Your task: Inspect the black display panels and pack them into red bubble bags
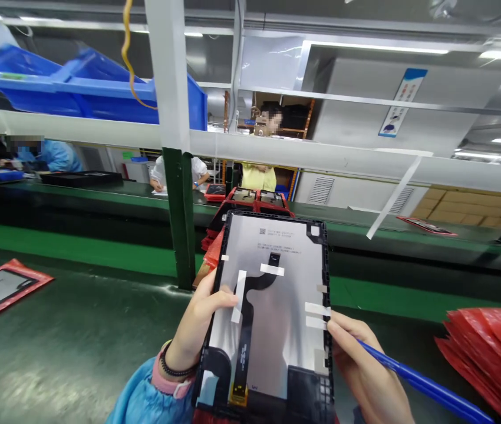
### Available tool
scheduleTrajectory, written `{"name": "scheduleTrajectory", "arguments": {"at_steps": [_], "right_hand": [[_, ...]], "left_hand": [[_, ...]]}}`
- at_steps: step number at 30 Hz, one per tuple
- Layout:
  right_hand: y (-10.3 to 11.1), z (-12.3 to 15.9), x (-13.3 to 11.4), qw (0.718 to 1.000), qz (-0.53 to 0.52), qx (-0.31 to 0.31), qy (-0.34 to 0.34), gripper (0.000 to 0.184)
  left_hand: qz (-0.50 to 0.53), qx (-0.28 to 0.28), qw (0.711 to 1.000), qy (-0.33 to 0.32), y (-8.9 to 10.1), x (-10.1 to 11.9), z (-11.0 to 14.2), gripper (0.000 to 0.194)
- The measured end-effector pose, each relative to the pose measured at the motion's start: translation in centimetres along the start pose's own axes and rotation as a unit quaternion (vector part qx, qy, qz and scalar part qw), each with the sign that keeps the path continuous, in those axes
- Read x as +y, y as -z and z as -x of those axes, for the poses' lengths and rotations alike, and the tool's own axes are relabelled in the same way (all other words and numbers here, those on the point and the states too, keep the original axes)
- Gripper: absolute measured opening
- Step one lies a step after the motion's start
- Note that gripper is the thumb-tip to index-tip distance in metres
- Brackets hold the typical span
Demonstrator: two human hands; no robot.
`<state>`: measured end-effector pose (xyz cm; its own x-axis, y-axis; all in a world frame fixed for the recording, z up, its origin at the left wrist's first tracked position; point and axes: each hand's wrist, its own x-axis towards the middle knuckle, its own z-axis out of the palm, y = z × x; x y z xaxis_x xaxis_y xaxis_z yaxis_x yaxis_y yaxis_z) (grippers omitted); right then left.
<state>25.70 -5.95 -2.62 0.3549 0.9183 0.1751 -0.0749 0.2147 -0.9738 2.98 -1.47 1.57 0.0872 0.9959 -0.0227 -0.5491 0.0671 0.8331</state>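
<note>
A tablet screen panel (272,306) is tilted up in front of me, its silver back towards me, with a black frame, a black flex cable (247,318) and strips of white tape. My left hand (200,318) grips its left edge, thumb lying on the back next to a tape strip. At the right edge, my right hand (369,365) pinches the frame beside two tape tabs (316,315). A long blue stick (427,383), like a pen, also runs out from between the right hand's fingers. The right hand's other fingers are partly hidden behind the panel.
A panel in a red bubble bag (3,288) lies on the green bench at left; red bags (493,353) are piled at right. Behind the panel stand more red-wrapped panels (257,200) and a green-and-white post (180,218). Blue bins (86,88) sit overhead. Several people work beyond.
</note>
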Motion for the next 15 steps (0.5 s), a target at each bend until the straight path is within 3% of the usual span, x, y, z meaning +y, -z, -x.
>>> {"name": "scheduleTrajectory", "arguments": {"at_steps": [7, 10, 12, 15], "right_hand": [[-1.0, -0.5, -0.8, 0.998, -0.031, 0.006, -0.046, 0.035], [-1.5, -1.3, -1.2, 0.998, -0.016, -0.047, -0.030, 0.042], [-1.6, -1.7, -1.6, 0.999, 0.019, -0.035, -0.005, 0.048], [-1.6, -1.9, -2.0, 0.999, 0.018, 0.008, 0.035, 0.039]], "left_hand": [[-0.010, -0.044, 0.999, -0.016, 0.4, 0.2, -0.6, 0.030], [-0.078, -0.029, 0.992, -0.093, 0.9, 0.3, -0.3, 0.011], [-0.173, -0.021, 0.965, -0.195, 1.4, 0.3, 0.0, 0.010], [-0.346, -0.034, 0.865, -0.360, 1.9, 0.5, 0.5, 0.010]]}}
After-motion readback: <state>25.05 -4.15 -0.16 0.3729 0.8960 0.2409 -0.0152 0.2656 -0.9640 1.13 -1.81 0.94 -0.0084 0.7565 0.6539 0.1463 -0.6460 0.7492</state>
